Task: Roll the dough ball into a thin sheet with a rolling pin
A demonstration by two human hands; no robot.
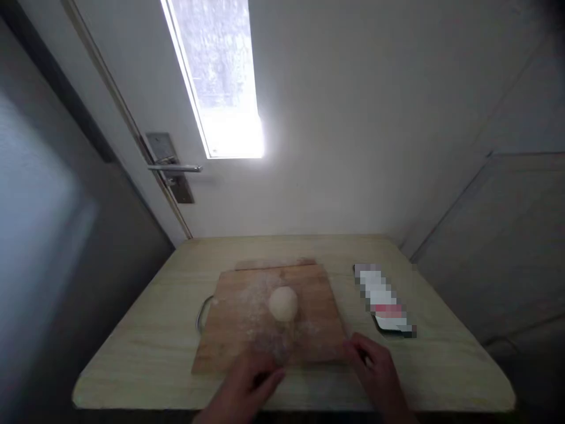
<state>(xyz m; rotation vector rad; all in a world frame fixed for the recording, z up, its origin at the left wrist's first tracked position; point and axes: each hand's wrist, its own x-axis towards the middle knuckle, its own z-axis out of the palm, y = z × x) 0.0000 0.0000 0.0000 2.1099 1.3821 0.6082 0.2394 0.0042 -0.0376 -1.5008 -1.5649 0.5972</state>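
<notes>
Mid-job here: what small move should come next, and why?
Probably lay the left hand on the pale ball: it sits rounded and untouched on the powder-dusted board, with that hand at the board's near edge and the right hand by its near right corner.

Legible texts, labels, brands, numbers or signs: none. Phone [382, 297], flat and dark-edged, lying on the right part of the desk [145, 330]: face masked by coarse white and grey blocks with one pinkish-red band, any lettering there unreadable. Handle plate [180, 189], metal, on the door [318, 118]: any marking too small and blurred to tell.
</notes>
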